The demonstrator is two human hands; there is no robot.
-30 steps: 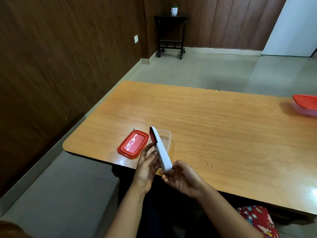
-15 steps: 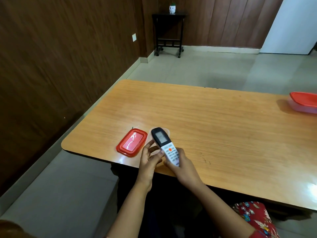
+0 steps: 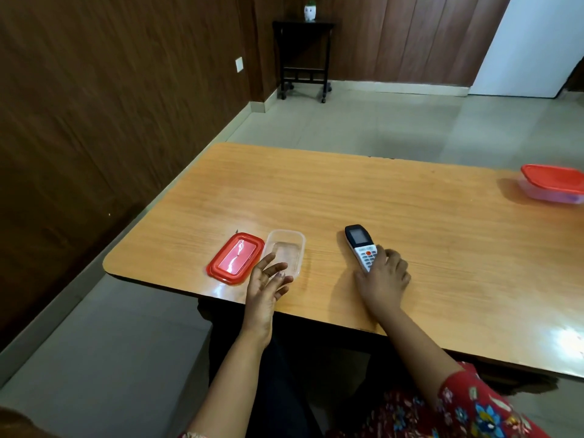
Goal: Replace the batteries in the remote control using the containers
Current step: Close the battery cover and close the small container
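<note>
On the orange wooden table [image 3: 410, 216], the right hand [image 3: 384, 276] presses the white-and-black remote control [image 3: 360, 246] flat; release gently. The left hand [image 3: 268, 279] hovers, fingers spread, empty.

Dark wood-panelled walls [image 3: 110, 99] enclose a room with a pale tiled floor [image 3: 379, 121], where a black side table [image 3: 303, 58] holding a small white pot [image 3: 310, 11] stands in the far corner beyond an orange wooden table [image 3: 395, 210].
</note>
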